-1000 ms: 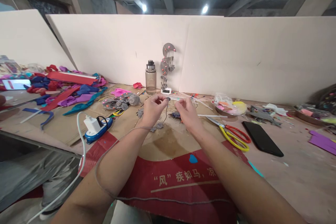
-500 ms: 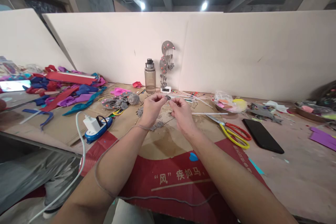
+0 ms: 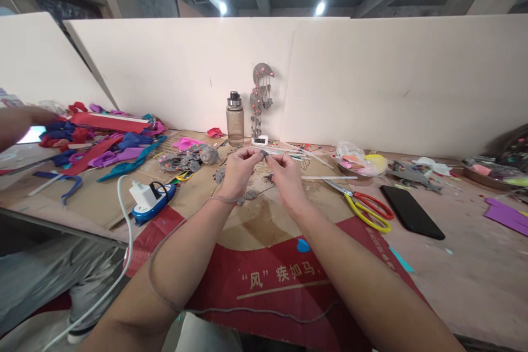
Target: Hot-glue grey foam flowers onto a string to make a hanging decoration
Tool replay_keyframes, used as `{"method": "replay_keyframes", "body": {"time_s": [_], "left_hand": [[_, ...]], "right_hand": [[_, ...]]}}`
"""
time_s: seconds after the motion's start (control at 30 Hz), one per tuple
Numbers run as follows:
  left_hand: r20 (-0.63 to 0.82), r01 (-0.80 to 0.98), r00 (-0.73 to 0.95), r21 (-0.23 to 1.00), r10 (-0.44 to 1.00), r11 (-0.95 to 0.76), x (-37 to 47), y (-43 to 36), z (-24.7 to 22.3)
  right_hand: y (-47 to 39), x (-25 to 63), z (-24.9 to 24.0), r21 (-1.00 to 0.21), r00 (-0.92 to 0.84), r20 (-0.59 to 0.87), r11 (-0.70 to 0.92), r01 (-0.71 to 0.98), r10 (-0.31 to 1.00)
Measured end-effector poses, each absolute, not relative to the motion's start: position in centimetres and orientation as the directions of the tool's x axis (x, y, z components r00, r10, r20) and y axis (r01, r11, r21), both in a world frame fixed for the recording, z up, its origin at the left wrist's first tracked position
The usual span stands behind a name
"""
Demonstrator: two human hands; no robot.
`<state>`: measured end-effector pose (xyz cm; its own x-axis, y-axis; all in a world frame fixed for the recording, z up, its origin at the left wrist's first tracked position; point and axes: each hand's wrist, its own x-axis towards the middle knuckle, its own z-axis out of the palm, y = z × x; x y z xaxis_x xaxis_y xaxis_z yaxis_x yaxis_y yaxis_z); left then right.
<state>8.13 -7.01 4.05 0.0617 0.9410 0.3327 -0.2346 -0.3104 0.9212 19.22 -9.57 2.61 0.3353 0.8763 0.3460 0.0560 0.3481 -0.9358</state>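
Pinches a small grey piece between thumb and fingers of the left hand. Grips its other edge with the right hand, likewise drawn to a pinch. Holds it above the worktop, in front of a white clock. Has grey yarn draped over the left wrist, plus red-and-yellow scissors and a black phone lying to the right.
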Motion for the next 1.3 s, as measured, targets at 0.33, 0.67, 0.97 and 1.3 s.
{"method": "replay_keyframes", "body": {"time_s": [0.33, 0.67, 0.97, 1.3], "left_hand": [[0.248, -0.370, 0.207, 0.916, 0.946, -0.159, 8.1, -6.9, 4.1], [0.104, -0.270, 0.445, 0.962, 0.890, 0.023, 7.5, -6.9, 4.8], [0.229, -0.119, 0.386, 0.973, 0.894, -0.197, 7.4, -6.7, 4.2], [0.304, 0.030, 0.289, 0.945, 0.908, -0.326, 7.6, -7.0, 4.6]], "right_hand": [[-10.5, 18.9, 4.1, -0.960, 0.308, 0.211, 0.256, -0.113, 0.928], [-10.5, 20.9, 4.3, -0.974, 0.280, 0.123, 0.170, -0.151, 0.952], [-10.5, 21.5, 3.9, -0.974, 0.286, 0.226, 0.211, 0.083, 0.931], [-10.5, 21.7, 3.6, -0.924, 0.204, 0.315, 0.250, 0.290, 0.927]]}}
